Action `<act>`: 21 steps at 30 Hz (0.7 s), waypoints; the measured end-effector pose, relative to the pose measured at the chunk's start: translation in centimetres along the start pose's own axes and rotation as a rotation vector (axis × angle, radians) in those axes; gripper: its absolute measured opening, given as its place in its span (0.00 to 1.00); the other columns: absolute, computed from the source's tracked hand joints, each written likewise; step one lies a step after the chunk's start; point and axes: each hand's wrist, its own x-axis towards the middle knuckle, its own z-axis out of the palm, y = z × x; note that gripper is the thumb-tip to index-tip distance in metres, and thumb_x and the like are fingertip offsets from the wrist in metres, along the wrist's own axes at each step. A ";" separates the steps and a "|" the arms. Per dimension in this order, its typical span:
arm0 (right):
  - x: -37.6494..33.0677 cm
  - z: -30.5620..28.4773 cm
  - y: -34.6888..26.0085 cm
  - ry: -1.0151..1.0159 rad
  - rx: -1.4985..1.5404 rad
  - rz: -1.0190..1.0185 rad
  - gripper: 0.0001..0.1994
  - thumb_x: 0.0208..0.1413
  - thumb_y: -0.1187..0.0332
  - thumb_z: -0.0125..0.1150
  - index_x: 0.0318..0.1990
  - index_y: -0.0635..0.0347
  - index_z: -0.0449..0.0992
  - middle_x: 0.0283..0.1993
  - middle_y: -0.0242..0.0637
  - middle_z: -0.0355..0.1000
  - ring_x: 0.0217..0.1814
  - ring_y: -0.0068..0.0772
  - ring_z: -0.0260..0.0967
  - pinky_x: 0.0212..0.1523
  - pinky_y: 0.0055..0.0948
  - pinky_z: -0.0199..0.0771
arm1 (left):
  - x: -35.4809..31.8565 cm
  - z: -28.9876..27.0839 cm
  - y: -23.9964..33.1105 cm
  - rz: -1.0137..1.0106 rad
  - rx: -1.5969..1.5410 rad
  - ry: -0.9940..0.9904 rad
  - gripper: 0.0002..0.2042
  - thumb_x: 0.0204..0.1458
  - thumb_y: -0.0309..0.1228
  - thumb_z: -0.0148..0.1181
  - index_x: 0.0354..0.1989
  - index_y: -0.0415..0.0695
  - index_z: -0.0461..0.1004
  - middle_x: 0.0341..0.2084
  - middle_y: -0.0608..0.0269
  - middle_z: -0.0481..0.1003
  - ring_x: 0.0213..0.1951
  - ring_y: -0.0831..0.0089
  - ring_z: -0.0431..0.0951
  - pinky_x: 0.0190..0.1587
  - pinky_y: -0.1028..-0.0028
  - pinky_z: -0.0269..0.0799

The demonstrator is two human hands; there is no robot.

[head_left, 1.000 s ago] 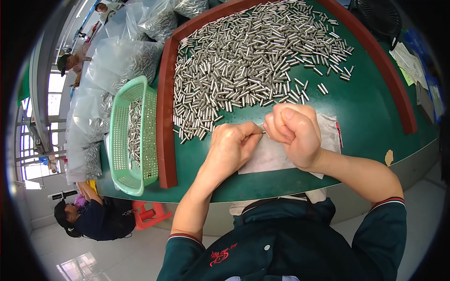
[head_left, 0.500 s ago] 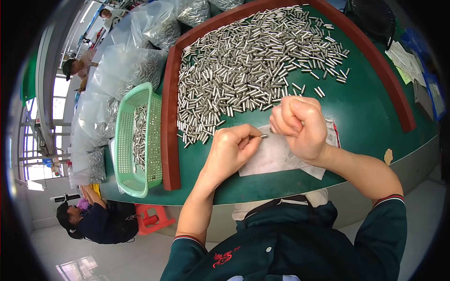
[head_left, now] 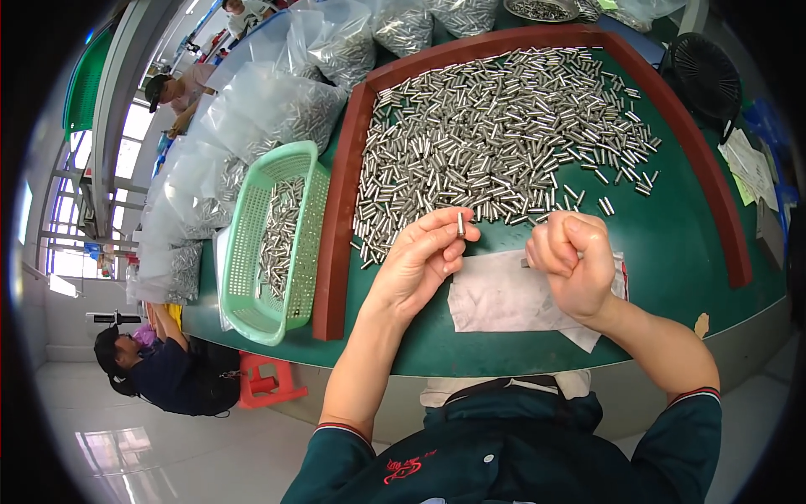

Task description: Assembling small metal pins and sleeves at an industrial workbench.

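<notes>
My left hand (head_left: 420,260) is closed in a pinch, palm turned partly up, with a short shiny metal pin (head_left: 460,223) upright between thumb and fingers. It hovers at the near edge of a wide pile of similar metal pins (head_left: 478,134) spread on the green table (head_left: 672,260). To its right my right hand (head_left: 575,265) is curled into a fist above a whitish cloth (head_left: 495,294). A small grey end, seemingly of another pin, pokes out by its fingertips; the rest is hidden.
A reddish-brown frame (head_left: 334,252) borders the pile. Left of it stands a light green basket (head_left: 243,311) partly filled with pins. Clear bags of pins (head_left: 294,113) line the far left. A black fan (head_left: 705,80) and papers (head_left: 747,164) lie right. Several people are at left.
My left hand has rolled palm-up and drawn away from the right one, tipping its pin from sideways to upright. The right fist keeps its place over the cloth. The whole view has shifted.
</notes>
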 end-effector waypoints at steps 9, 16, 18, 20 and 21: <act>0.0 -0.1 0.0 -0.005 0.006 0.013 0.17 0.48 0.66 0.37 0.10 0.56 0.49 0.09 0.27 0.45 0.13 0.18 0.38 0.17 0.21 0.41 | -0.2 -0.4 0.5 0.292 0.452 0.247 0.07 0.51 0.29 0.49 0.26 0.40 0.67 0.12 0.76 0.57 0.15 0.89 0.53 0.18 0.86 0.47; 0.0 0.0 0.0 0.001 0.006 0.013 0.16 0.48 0.67 0.36 0.10 0.56 0.49 0.09 0.27 0.45 0.13 0.18 0.38 0.18 0.21 0.41 | 0.5 0.4 -1.2 0.581 1.537 0.494 0.05 0.39 0.26 0.58 0.26 0.41 0.73 0.05 0.64 0.59 0.09 0.72 0.60 0.15 0.72 0.56; 0.0 0.1 -0.1 0.003 -0.002 0.006 0.16 0.48 0.67 0.36 0.10 0.56 0.49 0.09 0.27 0.45 0.13 0.18 0.38 0.18 0.21 0.41 | 0.8 0.5 -1.0 0.627 1.636 0.474 0.05 0.39 0.26 0.57 0.27 0.42 0.74 0.06 0.61 0.63 0.10 0.67 0.64 0.17 0.68 0.59; 0.0 0.2 -0.1 0.006 -0.010 -0.001 0.16 0.48 0.67 0.36 0.10 0.56 0.49 0.09 0.27 0.45 0.14 0.18 0.38 0.18 0.21 0.41 | 0.9 0.0 -0.9 0.600 1.684 0.461 0.06 0.39 0.25 0.56 0.28 0.44 0.74 0.07 0.60 0.65 0.12 0.64 0.66 0.17 0.67 0.61; 0.0 0.1 -0.1 0.005 -0.013 0.003 0.16 0.48 0.67 0.36 0.10 0.56 0.50 0.09 0.27 0.45 0.14 0.18 0.38 0.18 0.20 0.41 | 0.9 0.0 -0.8 0.564 1.693 0.455 0.06 0.40 0.25 0.56 0.28 0.43 0.74 0.08 0.60 0.65 0.12 0.65 0.67 0.17 0.68 0.61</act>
